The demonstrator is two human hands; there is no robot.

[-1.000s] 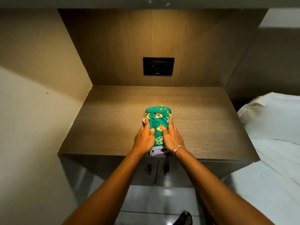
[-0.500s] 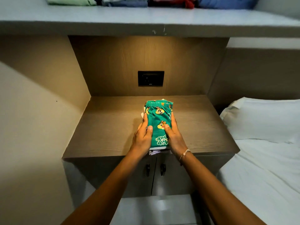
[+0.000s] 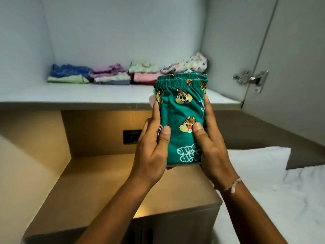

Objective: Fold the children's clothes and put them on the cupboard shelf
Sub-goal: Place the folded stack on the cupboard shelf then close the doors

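Observation:
A folded green garment (image 3: 181, 111) printed with cartoon chipmunks is held up in the air in front of the white cupboard shelf (image 3: 70, 95). My left hand (image 3: 151, 150) grips its left side with the thumb on top. My right hand (image 3: 209, 147) grips its right side the same way. A paler folded piece peeks out beneath the green one. Several folded clothes (image 3: 112, 75) lie in a row at the back of the shelf, in blue, green, pink and spotted white.
Below the shelf is a lit wooden counter (image 3: 105, 184) with a black socket plate (image 3: 131, 137) on its back wall. The cupboard door (image 3: 290, 67) stands open at right with a metal hinge (image 3: 250, 80). A white bed (image 3: 274, 191) lies lower right.
Both hands have lifted the green garment off the wooden counter and raised it to the level of the shelf. The view has tilted up, showing the shelf's clothes.

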